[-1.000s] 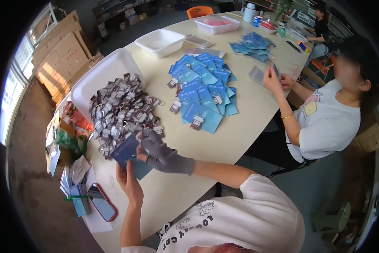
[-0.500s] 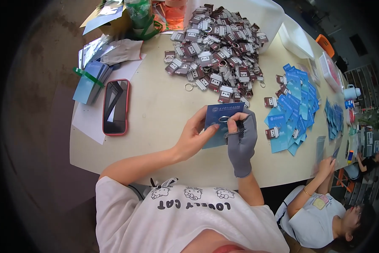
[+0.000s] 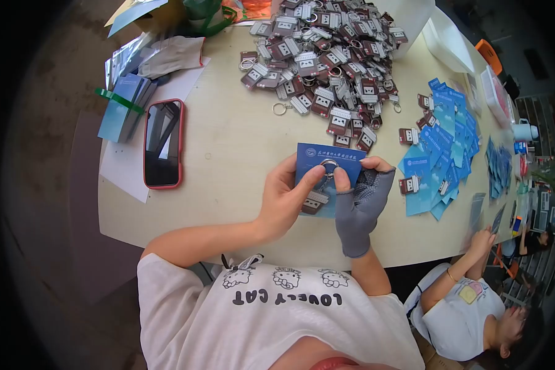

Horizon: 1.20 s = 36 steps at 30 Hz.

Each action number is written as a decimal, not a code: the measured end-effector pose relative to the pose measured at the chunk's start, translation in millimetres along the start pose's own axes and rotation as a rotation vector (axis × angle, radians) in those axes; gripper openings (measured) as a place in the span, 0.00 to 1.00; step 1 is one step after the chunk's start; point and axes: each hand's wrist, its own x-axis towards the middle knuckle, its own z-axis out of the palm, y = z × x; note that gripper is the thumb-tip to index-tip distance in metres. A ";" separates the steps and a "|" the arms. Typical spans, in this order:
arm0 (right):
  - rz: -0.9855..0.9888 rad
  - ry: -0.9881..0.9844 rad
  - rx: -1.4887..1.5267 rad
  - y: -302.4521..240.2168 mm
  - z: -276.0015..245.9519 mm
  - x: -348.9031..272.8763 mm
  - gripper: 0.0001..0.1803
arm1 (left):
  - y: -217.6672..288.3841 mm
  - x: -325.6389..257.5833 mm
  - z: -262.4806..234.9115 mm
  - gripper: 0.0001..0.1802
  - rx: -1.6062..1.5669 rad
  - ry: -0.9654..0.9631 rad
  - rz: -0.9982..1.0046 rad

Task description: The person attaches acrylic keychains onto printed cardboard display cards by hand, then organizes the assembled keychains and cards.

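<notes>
Both of my hands hold a blue card (image 3: 341,153) upright-facing over the table, near its front edge. My bare left hand (image 3: 281,200) grips the card's left side, thumb on its face at the metal ring. My right hand (image 3: 362,206), in a grey glove with bare fingertips, is closed on the card's right side, thumb beside the same ring. A brown and grey keychain (image 3: 314,202) hangs from that ring against the card's lower left. Whether the ring passes through the card is too small to tell.
A big pile of keychains (image 3: 327,58) lies beyond my hands. Blue cards with keychains (image 3: 434,151) are heaped to the right. On the left are a red-cased phone (image 3: 164,145), a banded card stack (image 3: 122,111) and a white glove (image 3: 172,57). A co-worker's hands (image 3: 482,240) are at far right.
The keychain now shows on the card's front, where only its ring showed before. My right thumb and fingers have shifted lower and right around the card. The view has moved slightly.
</notes>
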 end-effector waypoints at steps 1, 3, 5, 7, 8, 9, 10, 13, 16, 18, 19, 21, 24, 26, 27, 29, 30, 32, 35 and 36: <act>-0.006 -0.003 0.011 -0.1 2.0 0.0 0.16 | -0.6 -1.5 1.2 0.13 -0.001 0.011 0.015; -0.010 -0.006 0.024 -2.1 2.1 -1.2 0.16 | -2.0 -1.8 1.0 0.14 0.019 0.009 0.015; 0.029 -0.095 -0.233 -4.4 -2.9 0.3 0.18 | -3.4 0.9 0.9 0.15 0.042 -0.007 0.017; 0.048 -0.101 -0.227 2.1 -8.8 0.7 0.18 | -8.4 6.9 2.1 0.18 0.021 -0.005 -0.011; 0.065 -0.104 -0.232 2.1 -15.0 1.6 0.19 | -10.3 9.4 3.4 0.18 0.018 -0.052 -0.026; 0.101 -0.127 -0.205 -0.4 -18.4 2.9 0.19 | -10.7 9.0 1.6 0.19 0.051 -0.078 -0.017; 0.084 -0.147 -0.133 3.2 -25.1 4.2 0.20 | -9.8 7.4 1.1 0.19 0.084 -0.111 -0.004; 0.075 -0.163 -0.114 -3.1 -65.4 24.5 0.19 | -8.9 16.4 -4.2 0.24 0.512 -0.228 0.209; 0.101 0.077 0.031 -18.0 -130.5 53.9 0.18 | -7.2 25.1 -15.0 0.22 0.769 -0.394 0.324; 0.042 0.234 -0.040 -21.4 -177.5 81.2 0.18 | -12.7 27.5 -7.4 0.20 0.862 -0.459 0.342; 0.038 0.308 -0.112 -21.5 -200.0 94.5 0.17 | -13.8 27.5 -2.9 0.18 0.944 -0.501 0.410; -0.108 0.428 -0.550 8.4 -251.6 119.5 0.18 | -24.5 30.4 1.1 0.17 1.052 -0.562 0.526; 0.057 0.611 -0.979 21.9 -263.3 145.5 0.20 | -30.8 29.1 -11.4 0.16 1.158 -0.604 0.600; 0.033 0.661 -1.198 31.1 -261.0 149.1 0.24 | -29.0 27.8 -12.0 0.16 1.168 -0.594 0.603; 0.080 0.646 -1.314 28.5 -259.2 145.0 0.25 | -27.4 27.6 -11.1 0.15 1.163 -0.591 0.607; -0.082 0.568 -1.392 37.7 -246.4 144.3 0.27 | -29.2 29.4 -12.7 0.15 1.179 -0.582 0.606; -0.213 0.457 -1.355 48.3 -231.4 140.9 0.27 | -30.0 29.5 -14.4 0.16 1.173 -0.605 0.598; -0.408 0.218 -1.246 44.6 -174.2 123.5 0.26 | -31.1 28.5 -23.3 0.15 1.202 -0.510 0.601; -0.581 -0.075 -1.165 52.5 -123.6 89.9 0.28 | -29.5 30.2 -26.8 0.13 1.156 -0.524 0.599; -0.618 -0.112 -1.124 55.0 -113.8 83.3 0.28 | -30.0 30.2 -26.8 0.12 1.115 -0.544 0.588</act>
